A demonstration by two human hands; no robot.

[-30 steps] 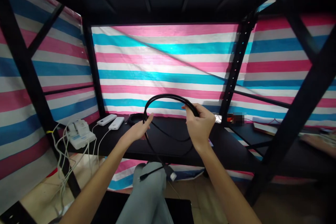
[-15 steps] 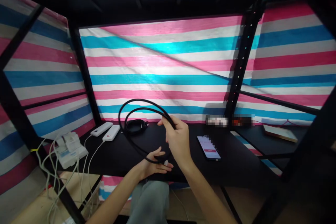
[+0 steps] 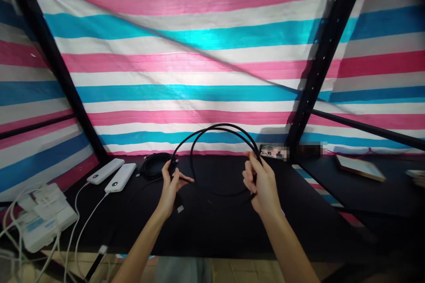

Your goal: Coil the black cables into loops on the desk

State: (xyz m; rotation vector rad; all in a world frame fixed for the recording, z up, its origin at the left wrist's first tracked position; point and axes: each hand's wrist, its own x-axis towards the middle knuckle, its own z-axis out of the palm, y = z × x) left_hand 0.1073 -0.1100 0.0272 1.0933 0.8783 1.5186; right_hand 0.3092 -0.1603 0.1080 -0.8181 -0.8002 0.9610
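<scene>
Above the middle of a black table (image 3: 212,234), a black cable (image 3: 215,127) is held up in loose loops between two bare hands. The left hand (image 3: 171,190) pinches one side of the loops between thumb and fingers, and a short length of cable pokes out past its fingertips towards the right. Just below it, a small pale-tipped connector (image 3: 180,208) shows against the dark surface. The right hand (image 3: 264,181) is closed around the other side, its fingers curled over the gathered strands; the upper arcs rise between the hands, and one strand sags low near the tabletop.

Behind the left hand, near the back edge, lies a coiled black cord (image 3: 146,170). Further left, two white oblong devices (image 3: 121,177) lie side by side, each with a thin white cord running towards the front edge. At the near left corner sits a white power strip (image 3: 48,225) crowded with plugs and wires. Beyond the right hand, a small packet (image 3: 274,152), partly blurred, stands near a black post (image 3: 312,79). Past that post a flat, pale-topped panel (image 3: 360,168) lies on a neighbouring surface. A pink, white and blue striped sheet (image 3: 186,66) hangs behind everything.
</scene>
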